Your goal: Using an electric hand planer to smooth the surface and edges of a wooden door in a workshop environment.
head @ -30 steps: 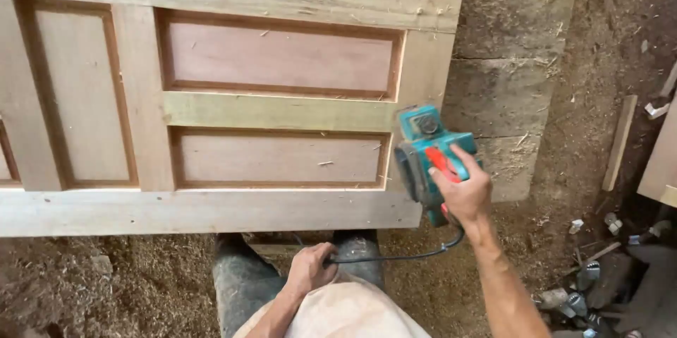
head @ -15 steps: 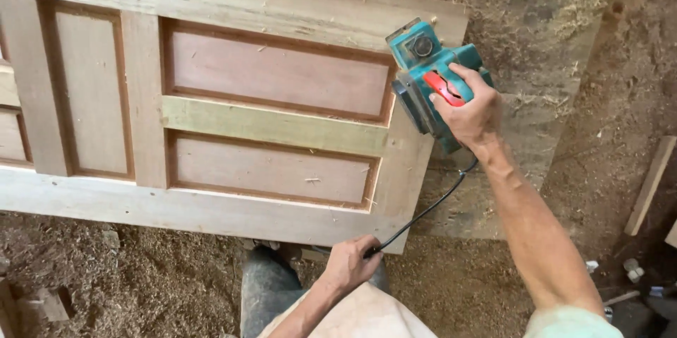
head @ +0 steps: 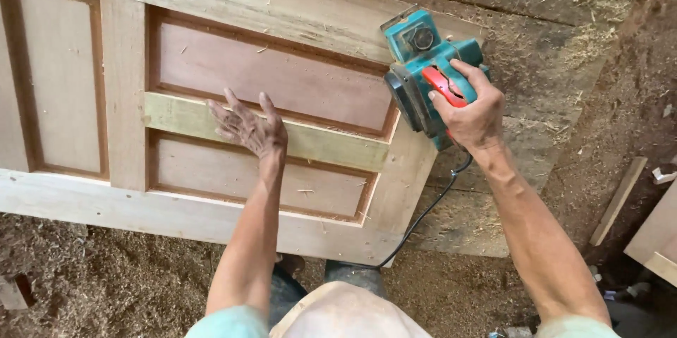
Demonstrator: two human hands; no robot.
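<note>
Both hands are now up on the work, which is new: half a second ago the left hand (head: 248, 128) hung low by the person's waist near the cord, and now it lies flat on the panelled wooden door (head: 211, 98), fingers spread, palm on the pale greenish cross rail (head: 331, 146) between the two reddish panels. That looks to me like a steadying press on the door while the tool works the end. It grips nothing.

The right hand (head: 471, 109) is wrapped tight around the red handle of the teal electric planer (head: 423, 73), thumb side toward the door, wrist bent slightly inward. The planer sits at the door's right end stile (head: 409, 190), near its upper corner, farther up the stile than it was a second ago, when it was down by the lower corner. So the pass seems to have run along that end stile.

The left forearm reaches straight up from the body; the right arm stretches out long and angled to the right. A black cord (head: 423, 214) trails from the planer back under the door's lower edge.

Around the door, the floor (head: 106, 281) is thick with sawdust and shavings. Loose timber offcuts (head: 620, 200) lie at the right.
</note>
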